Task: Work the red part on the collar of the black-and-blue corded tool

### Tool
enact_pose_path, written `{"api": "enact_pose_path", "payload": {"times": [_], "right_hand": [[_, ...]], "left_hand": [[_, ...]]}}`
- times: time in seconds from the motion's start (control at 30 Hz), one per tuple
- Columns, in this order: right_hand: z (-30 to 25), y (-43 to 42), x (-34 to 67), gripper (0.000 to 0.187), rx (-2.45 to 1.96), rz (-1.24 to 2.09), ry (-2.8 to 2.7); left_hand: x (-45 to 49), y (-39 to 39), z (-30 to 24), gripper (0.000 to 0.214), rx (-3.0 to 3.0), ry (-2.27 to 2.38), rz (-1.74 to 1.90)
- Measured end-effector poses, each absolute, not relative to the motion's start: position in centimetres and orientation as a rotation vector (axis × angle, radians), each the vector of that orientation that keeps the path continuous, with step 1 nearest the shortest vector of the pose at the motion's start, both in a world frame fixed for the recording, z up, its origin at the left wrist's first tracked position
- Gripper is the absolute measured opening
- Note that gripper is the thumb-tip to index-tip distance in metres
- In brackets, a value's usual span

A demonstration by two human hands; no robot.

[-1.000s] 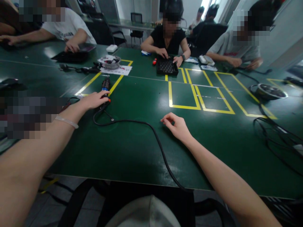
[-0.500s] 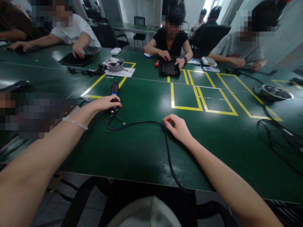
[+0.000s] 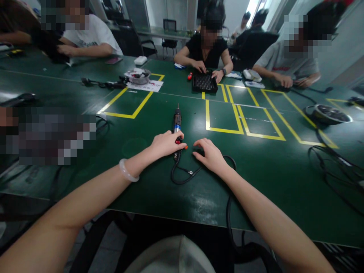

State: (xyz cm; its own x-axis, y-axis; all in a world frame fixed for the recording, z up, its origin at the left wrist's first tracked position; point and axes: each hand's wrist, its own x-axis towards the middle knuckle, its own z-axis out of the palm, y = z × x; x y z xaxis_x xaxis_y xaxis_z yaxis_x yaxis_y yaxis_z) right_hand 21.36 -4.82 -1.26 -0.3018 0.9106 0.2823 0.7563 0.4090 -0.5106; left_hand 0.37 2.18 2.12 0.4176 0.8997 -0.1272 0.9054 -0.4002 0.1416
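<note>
My left hand (image 3: 167, 144) is closed around the lower body of an electric screwdriver (image 3: 177, 120), whose bit points away from me. The tool is dark with a blue band, and a red-orange part shows by my thumb. A black cord (image 3: 178, 180) leaves its rear end, loops on the green table and runs under my right forearm over the front edge. Close to the tool's right side, my right hand (image 3: 210, 153) rests with fingers curled and apart, holding nothing. Part of the cord passes behind that hand.
Yellow tape rectangles (image 3: 209, 115) mark the green table (image 3: 159, 201). A clear bowl (image 3: 138, 77) stands on a paper sheet at the back left. Opposite, a person works over a black tray (image 3: 204, 81). At right are a metal bowl (image 3: 331, 113) and tangled cables (image 3: 335, 167).
My left hand has brought the electric screwdriver to the right, out of the left tape rectangle's area, close to my right hand. The cord has shifted right with it.
</note>
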Motion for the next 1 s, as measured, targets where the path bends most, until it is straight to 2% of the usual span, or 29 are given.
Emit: {"api": "enact_pose_path", "payload": {"times": [0.23, 0.5, 0.8, 1.0], "right_hand": [[-1.6, -4.6, 21.8, 0.014, -1.523, 0.362, -2.157], [-1.1, -4.2, 23.0, 0.014, -1.531, 0.361, -2.226], [-0.5, -4.1, 23.4, 0.012, -1.375, 0.568, -2.093], [-0.9, -4.4, 22.2, 0.010, -1.316, 0.581, -2.067]], "left_hand": [[3.9, -0.4, 1.8, 0.048, 2.660, 1.481, -0.004], [2.9, -0.1, 1.5, 0.052, 2.674, 1.451, 0.060], [2.5, 0.2, 1.4, 0.053, 2.682, 1.424, 0.065], [2.6, 0.1, 1.5, 0.052, 2.677, 1.434, 0.058]]}}
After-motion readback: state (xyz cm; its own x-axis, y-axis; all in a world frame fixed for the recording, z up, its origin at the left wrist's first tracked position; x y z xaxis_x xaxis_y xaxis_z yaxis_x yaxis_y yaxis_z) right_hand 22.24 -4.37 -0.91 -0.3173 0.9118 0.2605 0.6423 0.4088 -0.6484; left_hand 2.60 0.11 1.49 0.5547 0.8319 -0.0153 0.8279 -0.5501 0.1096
